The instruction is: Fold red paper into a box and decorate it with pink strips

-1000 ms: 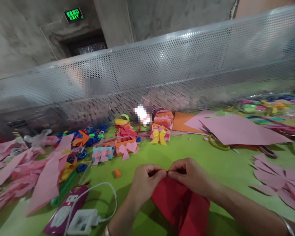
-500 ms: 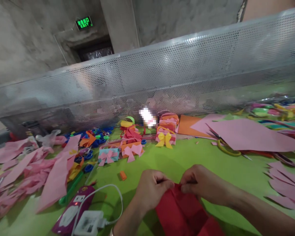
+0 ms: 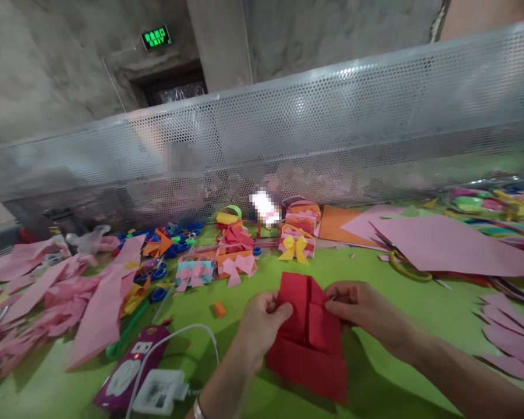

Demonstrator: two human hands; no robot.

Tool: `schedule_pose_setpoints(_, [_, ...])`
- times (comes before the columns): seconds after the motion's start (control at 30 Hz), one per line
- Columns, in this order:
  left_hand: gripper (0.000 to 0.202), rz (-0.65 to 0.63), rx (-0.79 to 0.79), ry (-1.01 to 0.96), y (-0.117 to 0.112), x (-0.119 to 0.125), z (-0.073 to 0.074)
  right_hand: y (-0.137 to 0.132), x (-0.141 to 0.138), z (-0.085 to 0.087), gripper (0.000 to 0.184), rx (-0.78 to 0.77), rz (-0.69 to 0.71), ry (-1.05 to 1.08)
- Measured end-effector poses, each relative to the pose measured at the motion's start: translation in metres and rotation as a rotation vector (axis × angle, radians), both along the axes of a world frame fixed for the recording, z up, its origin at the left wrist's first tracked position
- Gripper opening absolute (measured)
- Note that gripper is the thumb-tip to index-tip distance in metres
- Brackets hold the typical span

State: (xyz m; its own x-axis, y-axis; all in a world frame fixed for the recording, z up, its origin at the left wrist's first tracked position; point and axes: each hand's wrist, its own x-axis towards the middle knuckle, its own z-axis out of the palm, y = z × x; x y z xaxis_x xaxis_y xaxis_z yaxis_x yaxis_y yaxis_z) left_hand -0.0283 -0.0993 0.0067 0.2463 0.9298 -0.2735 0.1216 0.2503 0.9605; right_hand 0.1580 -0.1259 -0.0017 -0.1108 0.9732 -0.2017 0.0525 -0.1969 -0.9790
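A folded piece of red paper (image 3: 308,334) is held up over the green table (image 3: 375,279), its creased flaps facing me. My left hand (image 3: 262,323) pinches its left edge with thumb and fingers closed. My right hand (image 3: 360,308) grips its right edge, fingers closed on the paper. Both forearms come in from the bottom of the view. Just beyond the hands lie small finished paper boxes with bows, one with a yellow bow (image 3: 294,244) and one with a pink bow (image 3: 236,265).
Pink paper sheets (image 3: 449,241) and yellow-handled scissors (image 3: 404,269) lie to the right. Pink scraps (image 3: 61,291) pile up at the left. A purple power strip (image 3: 126,372) with a white charger (image 3: 157,396) sits near the left forearm. A perforated metal screen (image 3: 332,134) closes off the far side.
The red paper, lying low under both hands before, now stands raised and unfolded toward me. Both hands have slid out to its side edges. The view has shifted slightly left.
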Motion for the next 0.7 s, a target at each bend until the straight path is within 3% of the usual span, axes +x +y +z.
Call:
schedule_pose_setpoints(0.1, [0.030, -0.100, -0.044, -0.049, -0.0029, 0.0026, 0.0020, -0.0022, 0.0009, 0.0053, 0.028, 0.074, 0.100, -0.066])
schedule_pose_setpoints(0.27, [0.031, -0.164, -0.094, -0.007, -0.0069, 0.0054, 0.0036, -0.0003, -0.0008, 0.0010, 0.028, 0.151, 0.044, -0.126])
schedule_pose_setpoints(0.47, [0.033, -0.240, -0.123, -0.048, -0.0067, 0.0045, 0.0052, -0.0050, -0.0047, 0.0012, 0.018, -0.004, 0.027, 0.104])
schedule_pose_setpoints(0.6, [0.029, -0.247, -0.228, -0.197, -0.0066, 0.0057, 0.0075, -0.0082, -0.0057, 0.0054, 0.030, -0.170, -0.024, 0.322])
schedule_pose_setpoints(0.7, [0.024, -0.207, -0.282, -0.215, -0.0068, 0.0050, 0.0075, -0.0077, -0.0059, 0.0039, 0.032, -0.212, -0.064, 0.371])
